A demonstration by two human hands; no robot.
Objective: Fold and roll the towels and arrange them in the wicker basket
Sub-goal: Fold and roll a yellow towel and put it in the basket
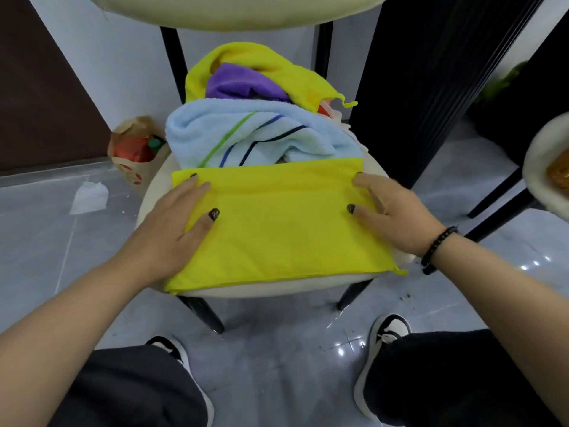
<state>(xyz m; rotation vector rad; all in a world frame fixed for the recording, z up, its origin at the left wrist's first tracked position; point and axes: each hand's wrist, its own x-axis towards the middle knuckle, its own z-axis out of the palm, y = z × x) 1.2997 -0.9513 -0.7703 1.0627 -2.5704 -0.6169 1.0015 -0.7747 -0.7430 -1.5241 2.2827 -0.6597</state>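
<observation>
A smooth yellow microfibre towel (283,223), folded into a flat rectangle, lay on a round cream cushioned stool (308,289). The left hand (178,223) and right hand (391,211) pressed its side edges with straight, spread fingers. Behind it sat a fluffy pale-blue striped terry towel (246,134).

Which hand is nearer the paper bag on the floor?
Left. The left hand presses the yellow towel's edge on the side toward the paper bag; the right hand rests on the towel's opposite edge.
</observation>
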